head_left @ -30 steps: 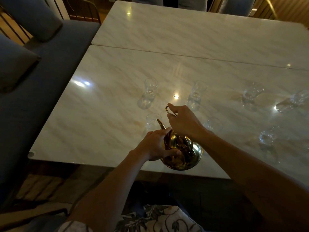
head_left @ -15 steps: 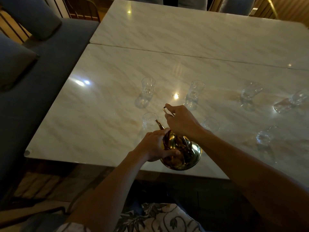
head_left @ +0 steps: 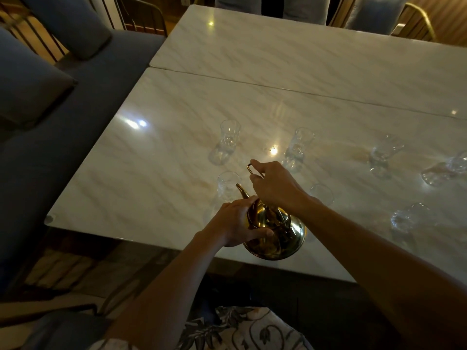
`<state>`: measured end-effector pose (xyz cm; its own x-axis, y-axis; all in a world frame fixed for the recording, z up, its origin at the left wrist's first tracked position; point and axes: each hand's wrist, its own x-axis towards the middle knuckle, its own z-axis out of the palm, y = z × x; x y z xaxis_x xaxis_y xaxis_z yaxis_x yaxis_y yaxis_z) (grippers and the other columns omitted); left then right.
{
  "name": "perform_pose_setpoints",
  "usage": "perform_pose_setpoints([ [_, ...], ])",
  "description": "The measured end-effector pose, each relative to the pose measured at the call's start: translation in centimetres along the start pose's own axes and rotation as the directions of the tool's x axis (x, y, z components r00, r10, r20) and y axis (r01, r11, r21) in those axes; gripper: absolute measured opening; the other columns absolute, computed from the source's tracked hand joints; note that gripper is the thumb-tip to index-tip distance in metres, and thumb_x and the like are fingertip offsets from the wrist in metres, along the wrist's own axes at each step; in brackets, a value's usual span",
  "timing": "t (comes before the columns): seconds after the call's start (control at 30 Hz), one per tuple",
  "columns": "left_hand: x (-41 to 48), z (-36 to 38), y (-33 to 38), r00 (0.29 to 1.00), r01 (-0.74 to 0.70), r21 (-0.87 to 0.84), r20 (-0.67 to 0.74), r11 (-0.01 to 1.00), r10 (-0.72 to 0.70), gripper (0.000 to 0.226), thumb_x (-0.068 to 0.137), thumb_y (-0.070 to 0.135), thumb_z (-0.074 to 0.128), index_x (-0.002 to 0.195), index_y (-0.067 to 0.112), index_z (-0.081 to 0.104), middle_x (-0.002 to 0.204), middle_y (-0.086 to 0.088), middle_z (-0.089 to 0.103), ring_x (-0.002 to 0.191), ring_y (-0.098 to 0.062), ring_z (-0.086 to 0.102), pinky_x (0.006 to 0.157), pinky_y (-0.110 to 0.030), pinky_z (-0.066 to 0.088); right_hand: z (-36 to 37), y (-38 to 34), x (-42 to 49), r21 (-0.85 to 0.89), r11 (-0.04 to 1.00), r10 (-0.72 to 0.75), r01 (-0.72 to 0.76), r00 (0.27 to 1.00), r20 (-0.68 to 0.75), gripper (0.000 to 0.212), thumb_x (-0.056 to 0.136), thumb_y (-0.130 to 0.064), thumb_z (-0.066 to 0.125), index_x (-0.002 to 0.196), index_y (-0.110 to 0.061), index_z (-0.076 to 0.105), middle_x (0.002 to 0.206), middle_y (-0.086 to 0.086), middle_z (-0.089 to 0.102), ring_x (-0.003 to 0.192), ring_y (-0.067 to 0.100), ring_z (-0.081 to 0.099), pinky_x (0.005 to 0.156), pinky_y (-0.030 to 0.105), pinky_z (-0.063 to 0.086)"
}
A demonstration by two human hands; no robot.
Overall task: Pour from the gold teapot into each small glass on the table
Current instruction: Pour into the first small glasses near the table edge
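Note:
A gold teapot [head_left: 280, 238] is held above the near edge of the marble table [head_left: 156, 178], tipped away from me. My right hand [head_left: 275, 188] grips its thin handle from above. My left hand [head_left: 235, 223] holds the pot's left side, fingers curled round the body. The spout tip sits at the rim of a small clear glass [head_left: 227, 184]. Several more small glasses stand on the table: one at the back left [head_left: 227, 141], one in the middle [head_left: 297, 150], one just right of my wrist [head_left: 322, 194], others at the right [head_left: 384, 154]. No stream is visible.
A blue sofa with cushions [head_left: 45, 79] runs along the table's left side. A second marble table [head_left: 303, 54] butts against the far edge, with chairs [head_left: 414, 21] behind it. The room is dim, with lamp reflections on the tabletop.
The hands and teapot hold the same pose at the near-left glass. Only the view has shifted slightly.

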<state>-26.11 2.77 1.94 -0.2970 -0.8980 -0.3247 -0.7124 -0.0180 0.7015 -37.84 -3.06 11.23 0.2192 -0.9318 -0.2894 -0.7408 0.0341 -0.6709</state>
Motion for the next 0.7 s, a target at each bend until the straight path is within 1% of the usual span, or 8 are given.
perform_pose_setpoints([
  [0.07, 0.0, 0.1, 0.0, 1.000, -0.006, -0.012, -0.015, 1.000, 0.006, 0.090, 0.085, 0.057, 0.077, 0.158, 0.021, 0.038, 0.158, -0.004, 0.049, 0.146, -0.025, 0.042, 0.119, -0.039, 0.030, -0.2, -0.1, 0.0, -0.020, 1.000, -0.009, 0.010, 1.000, 0.012, 0.037, 0.097, -0.013, 0.048, 0.134, -0.011, 0.052, 0.112, 0.017, 0.066, 0.051, 0.009, 0.051, 0.053, 0.026, 0.046],
  [0.13, 0.0, 0.3, 0.1, 1.000, -0.006, -0.025, -0.029, 1.000, 0.005, 0.090, 0.084, 0.059, 0.077, 0.156, 0.021, 0.040, 0.156, -0.004, 0.052, 0.144, -0.024, 0.046, 0.119, -0.041, 0.031, -0.4, -0.2, 0.0, -0.017, 1.000, -0.014, 0.014, 1.000, 0.017, 0.039, 0.096, -0.012, 0.049, 0.135, -0.012, 0.052, 0.115, 0.017, 0.066, 0.053, 0.009, 0.052, 0.053, 0.026, 0.047],
  [0.23, 0.2, 0.6, -0.1, 0.999, -0.003, -0.039, -0.043, 0.999, 0.001, 0.090, 0.082, 0.063, 0.077, 0.154, 0.022, 0.043, 0.151, -0.005, 0.056, 0.140, -0.025, 0.051, 0.120, -0.047, 0.036, -0.7, -0.3, -0.1, -0.016, 1.000, -0.020, 0.021, 0.999, 0.026, 0.044, 0.097, -0.013, 0.049, 0.141, -0.014, 0.047, 0.126, 0.014, 0.062, 0.051, 0.005, 0.049, 0.047, 0.018, 0.042],
  [0.3, 0.2, 0.6, -0.2, 0.998, -0.016, -0.049, -0.057, 0.999, 0.014, 0.090, 0.081, 0.064, 0.077, 0.153, 0.022, 0.045, 0.148, -0.004, 0.059, 0.137, -0.025, 0.054, 0.118, -0.051, 0.039, -0.9, -0.4, -0.1, -0.025, 0.999, -0.029, 0.030, 0.999, 0.035, 0.043, 0.097, -0.012, 0.049, 0.140, -0.013, 0.048, 0.125, 0.015, 0.063, 0.049, 0.005, 0.048, 0.046, 0.018, 0.042],
  [0.4, 0.2, 0.7, 0.0, 0.997, -0.022, -0.058, -0.070, 0.998, 0.018, 0.088, 0.082, 0.060, 0.078, 0.153, 0.021, 0.045, 0.149, -0.005, 0.059, 0.137, -0.025, 0.054, 0.118, -0.049, 0.039, -1.2, -0.6, -0.1, -0.046, 0.998, -0.048, 0.049, 0.998, 0.036, 0.038, 0.097, -0.010, 0.048, 0.135, -0.010, 0.051, 0.122, 0.018, 0.063, 0.051, 0.008, 0.049, 0.055, 0.026, 0.049],
  [0.53, 0.2, 0.8, 0.2, 0.996, -0.029, -0.052, -0.087, 0.998, 0.024, 0.087, 0.083, 0.059, 0.078, 0.153, 0.022, 0.044, 0.150, -0.004, 0.058, 0.138, -0.025, 0.052, 0.119, -0.047, 0.037, -1.5, -0.7, -0.3, -0.105, 0.991, -0.079, 0.085, 0.995, 0.058, 0.038, 0.098, -0.010, 0.047, 0.136, -0.005, 0.052, 0.132, 0.015, 0.057, 0.052, 0.005, 0.047, 0.062, 0.029, 0.052],
  [0.67, 0.3, 1.0, 0.4, 0.995, -0.030, -0.045, -0.101, 0.999, 0.025, 0.085, 0.083, 0.059, 0.078, 0.152, 0.022, 0.045, 0.148, -0.005, 0.059, 0.137, -0.024, 0.054, 0.117, -0.043, 0.038, -1.6, -0.5, -0.3, -0.087, 0.993, -0.071, 0.075, 0.997, 0.043, 0.041, 0.098, -0.012, 0.048, 0.140, -0.011, 0.048, 0.129, 0.017, 0.060, 0.052, 0.006, 0.047, 0.060, 0.027, 0.051],
  [0.7, 0.3, 1.1, 0.4, 0.994, -0.030, -0.045, -0.104, 0.999, 0.025, 0.085, 0.082, 0.060, 0.078, 0.151, 0.022, 0.046, 0.148, -0.005, 0.060, 0.136, -0.024, 0.054, 0.116, -0.042, 0.039, -1.6, -0.5, -0.4, -0.088, 0.994, -0.067, 0.071, 0.997, 0.043, 0.041, 0.098, -0.012, 0.048, 0.140, -0.012, 0.047, 0.128, 0.018, 0.060, 0.052, 0.007, 0.048, 0.062, 0.030, 0.054],
])
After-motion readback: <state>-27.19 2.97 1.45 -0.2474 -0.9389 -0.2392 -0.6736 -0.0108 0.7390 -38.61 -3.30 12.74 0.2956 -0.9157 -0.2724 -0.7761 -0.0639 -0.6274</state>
